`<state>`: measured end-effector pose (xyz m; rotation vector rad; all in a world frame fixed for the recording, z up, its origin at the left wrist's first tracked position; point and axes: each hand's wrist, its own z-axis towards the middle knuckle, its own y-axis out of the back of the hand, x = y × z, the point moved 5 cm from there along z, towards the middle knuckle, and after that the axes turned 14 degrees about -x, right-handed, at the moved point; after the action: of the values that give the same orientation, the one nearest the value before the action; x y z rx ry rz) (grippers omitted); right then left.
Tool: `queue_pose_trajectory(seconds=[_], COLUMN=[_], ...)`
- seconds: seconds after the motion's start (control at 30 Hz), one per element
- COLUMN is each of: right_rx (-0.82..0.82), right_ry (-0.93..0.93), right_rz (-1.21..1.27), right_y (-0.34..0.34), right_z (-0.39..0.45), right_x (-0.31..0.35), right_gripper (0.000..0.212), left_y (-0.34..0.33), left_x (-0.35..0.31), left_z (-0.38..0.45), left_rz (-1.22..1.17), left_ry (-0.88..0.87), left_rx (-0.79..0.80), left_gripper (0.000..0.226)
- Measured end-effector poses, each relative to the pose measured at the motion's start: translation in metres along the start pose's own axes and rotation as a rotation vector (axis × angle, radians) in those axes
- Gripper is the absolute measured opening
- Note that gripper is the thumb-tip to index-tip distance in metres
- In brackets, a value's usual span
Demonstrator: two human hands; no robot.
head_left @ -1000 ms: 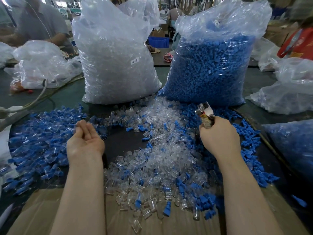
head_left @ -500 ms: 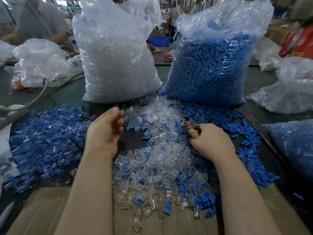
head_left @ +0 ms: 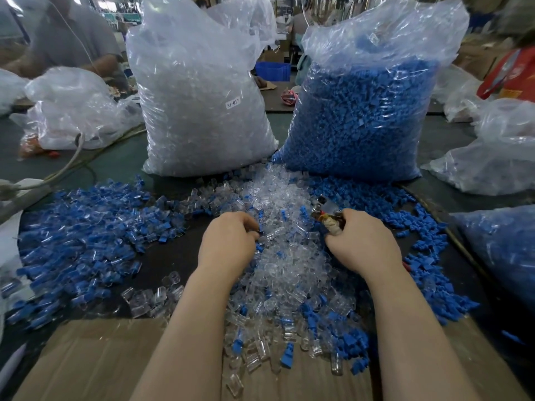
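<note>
Left hand (head_left: pixel 228 241) palm down at the left edge of the clear pile (head_left: pixel 285 264), fingers curled, tips pinching one clear cap (head_left: pixel 270 235) that lies on the pile's top. Right hand (head_left: pixel 363 241) closed in a fist round a hand tool (head_left: pixel 326 211): the metal head sticks up and left out of the fist, and the handle is wrapped in pale tape. Whether the tool's head touches any piece, cannot tell. The tool's head is near the clear cap but apart from it. The clear pile runs down the middle of the dark table (head_left: pixel 162 256), between both forearms, with stray blue pieces mixed in, and its near end spills onto a cardboard sheet (head_left: pixel 86 357). Left of it, a broad spread of blue-and-clear pieces (head_left: pixel 81 227). Right of it, a band of loose blue pieces (head_left: pixel 428 256). Behind the pile stand two big upright plastic bags, touching at the base: the left bag (head_left: pixel 202 105) full of clear pieces, with a small white label (head_left: pixel 233 103) reading SJ-017, the right bag (head_left: pixel 364 117) full of blue pieces. Smaller crumpled bags lie at far left (head_left: pixel 72 108) and far right (head_left: pixel 492 163). Another person (head_left: pixel 72 39) sits at the far left of the table.
</note>
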<state>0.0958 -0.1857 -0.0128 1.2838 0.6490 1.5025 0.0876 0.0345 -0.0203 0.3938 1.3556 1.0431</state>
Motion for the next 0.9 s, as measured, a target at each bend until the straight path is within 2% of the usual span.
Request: queue_pose_trajectory(seconds=[0.1,0.2,0.3,0.37,0.47,0.63,0.9], right_rx=[-0.064,-0.107,-0.116,-0.127,-0.131,-0.139,-0.163], right_ry=[-0.035,-0.069,-0.11,-0.131,-0.166,-0.137,-0.045], right_rz=[0.084,0.226,0.41,0.539,0.72,0.839,0.968], right_y=[0.003,0.006,0.009,0.012,0.015,0.019,0.028], right_z=[0.004,0.006,0.007,0.006,0.004,0.002,-0.004], right_x=[0.0,0.0,0.002,0.004,0.007,0.015,0.029], right_gripper=[0.013,0.011,0.01,0.008,0.006,0.017,0.018], left_y=[0.0,0.005,0.014,0.015,0.012,0.004,-0.004], left_x=[0.0,-0.004,-0.01,-0.017,-0.03,-0.043,-0.048], left_z=[0.001,0.001,0.002,0.001,-0.002,-0.01,-0.018], left_rz=[0.005,-0.104,-0.399,-0.604,-0.79,-0.886,-1.059], left_ry=[-0.007,0.004,0.091,0.171,0.238,0.28,0.374], left_rx=[-0.017,-0.064,-0.115,-0.092,-0.016,0.046,0.05], left_gripper=[0.014,0.013,0.008,0.005,0.01,0.01,0.002])
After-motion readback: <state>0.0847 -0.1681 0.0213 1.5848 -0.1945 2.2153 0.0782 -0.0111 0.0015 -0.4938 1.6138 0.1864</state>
